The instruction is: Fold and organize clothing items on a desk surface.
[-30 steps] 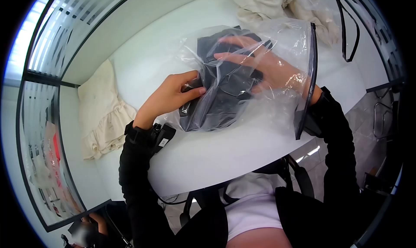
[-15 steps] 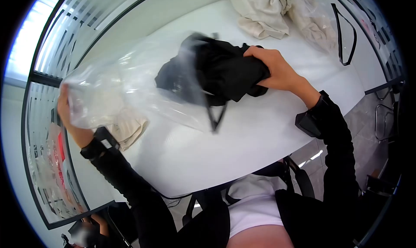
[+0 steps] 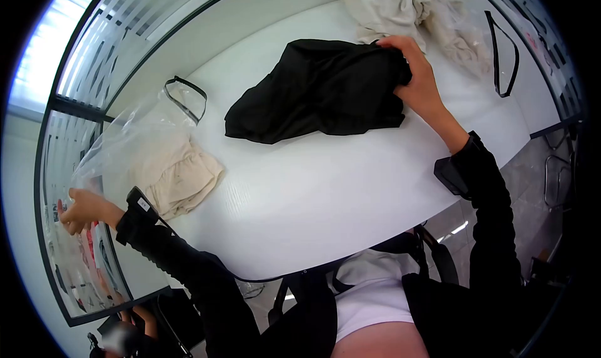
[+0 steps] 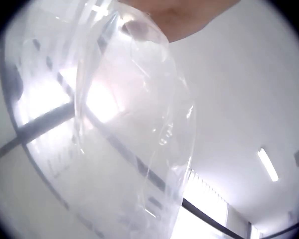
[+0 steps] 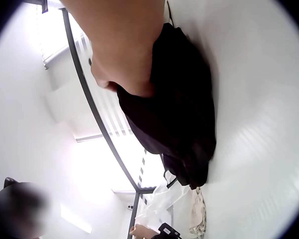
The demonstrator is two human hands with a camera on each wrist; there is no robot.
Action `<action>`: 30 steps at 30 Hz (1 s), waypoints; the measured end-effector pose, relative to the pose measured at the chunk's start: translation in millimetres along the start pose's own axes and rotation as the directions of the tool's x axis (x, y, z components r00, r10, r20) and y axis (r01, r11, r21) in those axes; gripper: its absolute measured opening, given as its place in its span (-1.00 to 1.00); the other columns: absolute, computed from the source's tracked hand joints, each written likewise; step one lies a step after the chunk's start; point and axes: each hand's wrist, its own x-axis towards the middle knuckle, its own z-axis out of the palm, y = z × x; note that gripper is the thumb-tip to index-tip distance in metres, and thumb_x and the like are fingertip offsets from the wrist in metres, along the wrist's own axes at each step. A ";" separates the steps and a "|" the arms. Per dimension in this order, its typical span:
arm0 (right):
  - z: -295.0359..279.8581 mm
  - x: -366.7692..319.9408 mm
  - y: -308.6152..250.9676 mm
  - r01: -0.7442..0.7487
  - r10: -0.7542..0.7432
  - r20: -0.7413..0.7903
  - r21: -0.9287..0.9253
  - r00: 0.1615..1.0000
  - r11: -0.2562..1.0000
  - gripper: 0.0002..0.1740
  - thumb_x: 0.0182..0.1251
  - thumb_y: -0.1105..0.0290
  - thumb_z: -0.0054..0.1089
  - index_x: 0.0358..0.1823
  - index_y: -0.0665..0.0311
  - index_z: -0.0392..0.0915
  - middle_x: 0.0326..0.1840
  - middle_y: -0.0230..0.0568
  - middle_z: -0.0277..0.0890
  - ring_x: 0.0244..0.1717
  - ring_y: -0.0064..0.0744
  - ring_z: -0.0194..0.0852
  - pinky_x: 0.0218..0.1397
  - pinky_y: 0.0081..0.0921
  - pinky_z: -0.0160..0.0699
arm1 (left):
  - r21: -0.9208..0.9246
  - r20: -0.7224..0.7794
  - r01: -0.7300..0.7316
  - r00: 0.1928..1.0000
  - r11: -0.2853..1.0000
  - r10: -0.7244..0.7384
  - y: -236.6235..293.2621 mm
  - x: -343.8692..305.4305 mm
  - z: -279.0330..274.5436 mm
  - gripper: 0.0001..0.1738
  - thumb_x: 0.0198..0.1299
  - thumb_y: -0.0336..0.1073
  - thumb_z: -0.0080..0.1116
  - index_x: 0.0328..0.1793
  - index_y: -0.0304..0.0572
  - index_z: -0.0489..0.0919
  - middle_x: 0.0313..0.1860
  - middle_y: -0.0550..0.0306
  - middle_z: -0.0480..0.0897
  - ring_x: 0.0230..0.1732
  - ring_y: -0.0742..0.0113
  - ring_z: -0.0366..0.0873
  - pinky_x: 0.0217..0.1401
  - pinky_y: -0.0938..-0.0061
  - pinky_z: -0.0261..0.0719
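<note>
A black cloth garment [image 3: 313,95] lies loosely folded on the white table. My right hand [image 3: 418,76] grips its right end, with the fingers over the top edge and the thumb at the near side. At the far left, my left hand [image 3: 87,211] pinches the closed end of a clear plastic bag [image 3: 119,142]. The bag hangs slack, and its black-edged mouth points toward the back of the table. In the left wrist view the see-through film [image 4: 134,134] falls from the fingers, which are mostly out of view there.
Beneath the bag lies a cream ruffled cloth [image 3: 181,176]. More cream fabric [image 3: 382,14] is heaped at the back, beside another clear bag [image 3: 463,42] with a black rim. Low partitions with striped glass border the white table [image 3: 300,214]. Another person's arm shows at lower left.
The clear bag has come off the black garment and moved left with my left hand. My right hand, earlier inside the bag, now holds the bare garment on the table.
</note>
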 end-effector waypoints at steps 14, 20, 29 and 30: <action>2.2 -6.1 4.7 0.223 -0.262 0.391 0.143 0.882 0.964 -0.59 -0.27 0.50 0.34 -0.31 0.18 0.38 -0.08 -0.40 0.38 -0.04 -0.29 0.25 0.09 -0.39 0.17 | -0.886 0.463 -0.057 -0.064 0.460 0.884 160.5 -154.2 -140.2 -0.72 0.01 -0.45 0.16 -0.10 -0.23 0.46 -0.10 0.04 0.51 -0.03 0.15 0.46 0.05 0.41 0.36; 4.0 -9.0 -3.9 0.109 -0.277 0.438 0.370 0.855 0.922 -0.79 -0.15 0.60 0.19 -0.48 0.32 0.33 -0.21 -0.25 0.43 -0.17 -0.28 0.28 -0.15 -0.45 0.30 | -0.936 0.110 0.275 -0.368 0.221 0.923 156.5 -232.0 -184.4 -0.26 -0.22 -0.34 0.33 0.20 -0.08 0.31 0.18 0.00 0.28 0.14 0.02 0.25 0.17 0.30 0.22; 7.5 -11.1 -1.5 0.099 -0.374 0.484 0.502 0.791 0.859 -0.76 -0.28 0.72 0.11 -0.45 0.41 0.51 -0.15 -0.19 0.47 -0.08 -0.18 0.35 -0.06 -0.42 0.33 | -0.903 0.132 0.303 -0.477 0.303 0.869 154.6 -232.1 -173.0 -0.40 -0.17 -0.35 0.30 0.09 -0.18 0.38 -0.03 0.04 0.43 -0.01 0.09 0.36 0.09 0.35 0.26; 6.6 -11.4 -3.0 0.075 -0.345 0.492 0.488 0.799 0.870 -0.74 -0.26 0.71 0.13 -0.41 0.41 0.51 -0.15 -0.19 0.47 -0.08 -0.19 0.35 -0.05 -0.42 0.33 | -0.875 0.128 0.344 -0.515 0.341 0.848 154.6 -232.4 -166.1 -0.44 -0.16 -0.36 0.29 0.06 -0.21 0.39 -0.05 0.04 0.44 -0.04 0.10 0.38 0.05 0.37 0.29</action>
